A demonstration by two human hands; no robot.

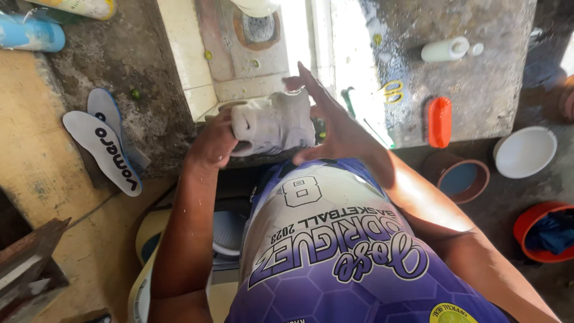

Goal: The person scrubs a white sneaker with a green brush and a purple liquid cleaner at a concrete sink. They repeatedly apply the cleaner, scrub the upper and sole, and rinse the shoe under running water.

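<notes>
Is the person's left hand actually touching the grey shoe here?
Touching. The head view shows the left hand gripping one end of the grey shoe, its fingers pressed against the material with no gap; the right hand is spread against the other side.

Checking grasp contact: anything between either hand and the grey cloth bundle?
Nothing visible. The left hand grips the grey cloth bundle at its end, and the right hand lies open against its other side, fingers spread. Both touch it directly.
</notes>
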